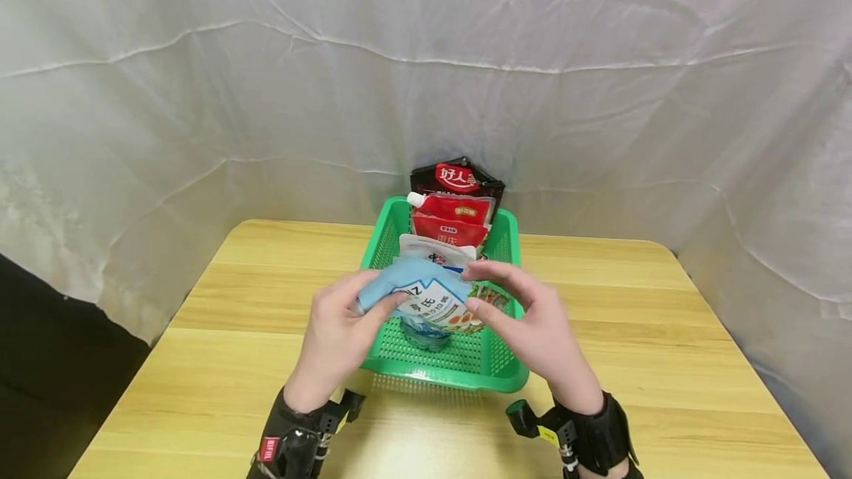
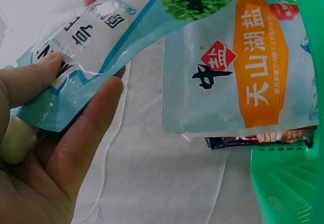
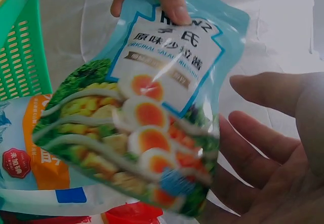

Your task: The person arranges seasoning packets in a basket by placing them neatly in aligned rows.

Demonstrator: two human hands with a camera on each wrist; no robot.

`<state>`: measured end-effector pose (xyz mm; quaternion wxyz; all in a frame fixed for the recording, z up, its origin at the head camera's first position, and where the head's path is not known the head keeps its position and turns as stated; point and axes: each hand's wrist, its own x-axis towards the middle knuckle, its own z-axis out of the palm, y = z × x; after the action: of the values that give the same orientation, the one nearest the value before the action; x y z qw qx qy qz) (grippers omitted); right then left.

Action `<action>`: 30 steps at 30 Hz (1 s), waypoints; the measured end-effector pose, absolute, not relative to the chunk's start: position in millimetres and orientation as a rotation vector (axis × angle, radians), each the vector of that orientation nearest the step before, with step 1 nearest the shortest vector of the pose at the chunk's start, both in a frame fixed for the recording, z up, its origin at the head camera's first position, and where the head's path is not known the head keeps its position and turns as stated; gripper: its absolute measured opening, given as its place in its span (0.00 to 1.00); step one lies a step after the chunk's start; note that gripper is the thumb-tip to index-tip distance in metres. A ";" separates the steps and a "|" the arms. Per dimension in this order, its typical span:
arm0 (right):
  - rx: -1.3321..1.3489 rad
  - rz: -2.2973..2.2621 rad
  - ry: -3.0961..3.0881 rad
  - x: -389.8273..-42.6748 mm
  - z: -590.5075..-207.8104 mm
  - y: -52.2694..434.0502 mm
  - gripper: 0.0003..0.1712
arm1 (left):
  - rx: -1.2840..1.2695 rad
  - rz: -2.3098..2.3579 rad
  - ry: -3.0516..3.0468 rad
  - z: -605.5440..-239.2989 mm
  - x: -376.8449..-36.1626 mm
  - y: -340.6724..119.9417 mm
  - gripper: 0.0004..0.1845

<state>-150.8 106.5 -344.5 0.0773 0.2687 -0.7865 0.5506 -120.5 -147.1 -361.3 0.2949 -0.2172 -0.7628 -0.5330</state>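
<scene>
A light-blue Heinz salad dressing pouch, printed with egg halves and greens, is held tilted over the green basket. My left hand pinches its top end, thumb on the printed front and fingers behind. At the pouch's lower end is my right hand, its thumb and fingers spread apart around the edge. In the right wrist view a gap shows between the right thumb and the pouch. Just beyond the pouch, a pale-blue salt bag with an orange band stands in the basket.
The green plastic basket sits on a wooden table. Behind the salt, red pouches, one with a white cap, and a black package stand in a row. A pale cloth curtain hangs behind the table.
</scene>
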 end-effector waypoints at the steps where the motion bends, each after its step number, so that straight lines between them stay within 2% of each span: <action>1: 0.833 1.618 -2.366 -150.2 -344.7 105.2 0.25 | -0.600 -1.396 -2.036 -361.5 -120.6 -147.0 0.14; 9: 0.939 1.478 -2.475 -147.4 -350.1 95.5 0.27 | -0.691 -1.259 -2.110 -363.3 -121.4 -144.8 0.13; 20: 0.999 1.392 -2.459 -147.7 -359.2 81.2 0.21 | -0.670 -1.193 -2.206 -365.3 -120.4 -142.5 0.12; 30: 0.877 1.526 -2.428 -148.4 -359.4 80.5 0.17 | -0.480 -1.406 -2.144 -361.7 -117.3 -138.5 0.16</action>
<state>-148.4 80.5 -359.4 0.0714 0.2916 -0.8077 0.5074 -117.3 -138.5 -361.7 0.2634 -0.1777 -0.7928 -0.5202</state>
